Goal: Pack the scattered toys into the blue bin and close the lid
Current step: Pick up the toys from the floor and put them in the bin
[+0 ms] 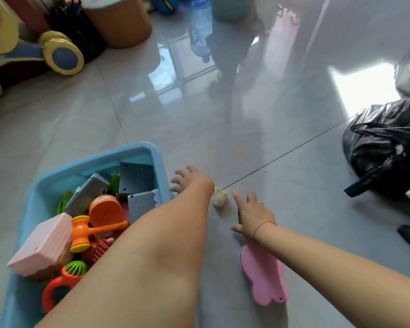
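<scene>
The blue bin (pixel 156 152) stands on the floor at lower left, with no lid on it. It holds several toys, among them an orange hammer (pixel 92 230), a pink block (pixel 43 245) and grey pieces (pixel 136 177). My left hand (pixel 189 181) reaches past the bin's far right corner with its fingers spread and nothing in it. A small pale yellow toy (pixel 219 197) lies on the floor between my hands. My right hand (pixel 252 214) rests low over the top end of a flat pink toy (pixel 265 275). Its index finger points at the pale toy, and a dark edge shows under the palm.
A black plastic bag (pixel 384 147) lies at the right. A yellow and blue ride-on toy (pixel 59 55), a brown bucket (pixel 121 22) and a water bottle (pixel 199 27) stand at the back. Glossy grey floor tiles fill the middle.
</scene>
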Demonstrator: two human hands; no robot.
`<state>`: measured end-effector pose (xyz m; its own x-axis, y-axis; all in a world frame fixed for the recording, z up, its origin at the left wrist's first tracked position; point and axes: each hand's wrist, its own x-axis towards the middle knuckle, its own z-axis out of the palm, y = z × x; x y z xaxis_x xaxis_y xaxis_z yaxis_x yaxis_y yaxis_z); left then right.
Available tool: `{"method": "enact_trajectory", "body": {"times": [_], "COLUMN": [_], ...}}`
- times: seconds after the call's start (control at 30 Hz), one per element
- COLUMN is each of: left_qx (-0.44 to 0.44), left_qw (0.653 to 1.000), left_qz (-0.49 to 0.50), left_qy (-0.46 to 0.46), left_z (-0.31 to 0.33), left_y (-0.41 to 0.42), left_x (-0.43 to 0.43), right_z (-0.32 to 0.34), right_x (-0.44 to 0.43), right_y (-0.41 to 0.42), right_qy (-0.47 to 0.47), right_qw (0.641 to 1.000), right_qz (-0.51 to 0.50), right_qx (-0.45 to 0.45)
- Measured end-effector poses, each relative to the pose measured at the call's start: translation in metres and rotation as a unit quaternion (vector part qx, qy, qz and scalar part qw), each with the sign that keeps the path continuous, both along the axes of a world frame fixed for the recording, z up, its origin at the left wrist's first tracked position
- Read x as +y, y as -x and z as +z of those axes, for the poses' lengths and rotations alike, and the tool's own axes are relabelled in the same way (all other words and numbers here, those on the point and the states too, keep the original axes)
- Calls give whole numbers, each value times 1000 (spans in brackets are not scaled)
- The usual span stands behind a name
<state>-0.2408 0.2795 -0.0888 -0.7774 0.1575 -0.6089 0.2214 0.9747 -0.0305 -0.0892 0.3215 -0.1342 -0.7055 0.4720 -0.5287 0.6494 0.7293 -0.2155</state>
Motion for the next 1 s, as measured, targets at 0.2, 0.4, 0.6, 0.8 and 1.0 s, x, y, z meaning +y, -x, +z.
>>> {"method": "enact_trajectory", "body": {"times": [0.2,0.4,0.6,0.8,1.0], "left_qx": [-12,-16,55,160,70], "left_qw": [997,998,941,865,955], "left_qz": [-66,-2,-60,-185,-151], "left_qy": [23,-67,-327,-438,-244], "left_z": [-37,-24,61,165,183], "left_y": [-9,-25,-36,-35,-67], "left_x": [-9,-4,-3,-154,-335], "right_z": [-8,-3,62,161,175], "right_x": [11,27,15,-61,-149], "right_y": [-15,-39,-13,2,-30], "right_qy": [19,39,35,126,144], "right_qw": [998,988,931,857,826], "right_qz": [-38,-110,-148,35,351], "right_qx": [36,104,331,498,417]}}
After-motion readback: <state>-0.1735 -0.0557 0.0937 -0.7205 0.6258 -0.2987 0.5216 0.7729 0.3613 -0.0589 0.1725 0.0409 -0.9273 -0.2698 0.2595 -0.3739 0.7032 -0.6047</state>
